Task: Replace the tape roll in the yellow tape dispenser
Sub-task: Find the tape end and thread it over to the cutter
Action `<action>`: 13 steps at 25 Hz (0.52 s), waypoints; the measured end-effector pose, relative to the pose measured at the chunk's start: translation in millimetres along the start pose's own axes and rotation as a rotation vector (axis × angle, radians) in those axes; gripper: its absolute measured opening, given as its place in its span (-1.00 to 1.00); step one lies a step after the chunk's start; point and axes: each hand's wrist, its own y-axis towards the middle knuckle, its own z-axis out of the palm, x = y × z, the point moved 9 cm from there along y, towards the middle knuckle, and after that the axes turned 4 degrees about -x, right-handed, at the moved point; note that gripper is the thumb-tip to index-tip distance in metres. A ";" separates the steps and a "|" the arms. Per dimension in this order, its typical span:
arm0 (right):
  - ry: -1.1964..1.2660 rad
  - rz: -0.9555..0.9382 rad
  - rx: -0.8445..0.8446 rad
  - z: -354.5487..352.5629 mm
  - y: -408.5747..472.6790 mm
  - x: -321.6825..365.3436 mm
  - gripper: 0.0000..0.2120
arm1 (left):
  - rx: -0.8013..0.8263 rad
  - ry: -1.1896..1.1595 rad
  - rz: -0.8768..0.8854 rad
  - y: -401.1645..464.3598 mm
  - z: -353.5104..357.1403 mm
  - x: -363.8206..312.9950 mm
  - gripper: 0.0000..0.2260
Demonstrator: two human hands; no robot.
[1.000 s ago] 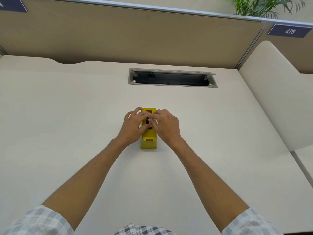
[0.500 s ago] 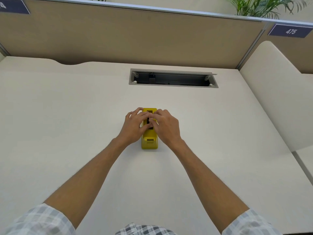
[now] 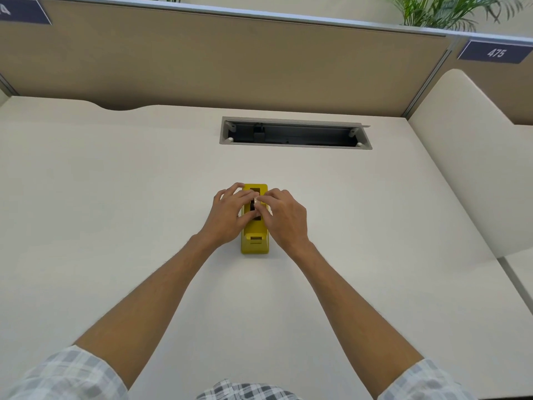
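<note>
The yellow tape dispenser (image 3: 255, 244) stands in the middle of the cream desk (image 3: 115, 197), its cutter end toward me. My left hand (image 3: 229, 216) rests on its left side and my right hand (image 3: 284, 217) on its right side. The fingertips of both hands meet over the dark slot on top, pinching a small pale piece there, apparently the tape roll (image 3: 256, 199). Most of that piece and the dispenser's middle are hidden by my fingers.
An open grey cable tray (image 3: 294, 134) is sunk into the desk behind the dispenser. A tan partition (image 3: 230, 59) closes off the back, and a cream side panel (image 3: 473, 157) rises at the right. Green plants (image 3: 450, 10) show above the partition.
Both hands stay on the dispenser with only slight finger shifts over the slot. The dispenser has not moved on the desk.
</note>
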 end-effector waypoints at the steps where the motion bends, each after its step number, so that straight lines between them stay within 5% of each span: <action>1: 0.008 0.007 -0.005 0.1 -0.1 -0.7 -0.84 | -0.002 -0.001 -0.001 0.0 0.1 0.3 -0.64; 13: 0.075 -0.001 -0.117 -5.9 -3.4 -2.2 -0.95 | -0.007 -0.001 -0.002 0.6 2.5 2.8 -0.64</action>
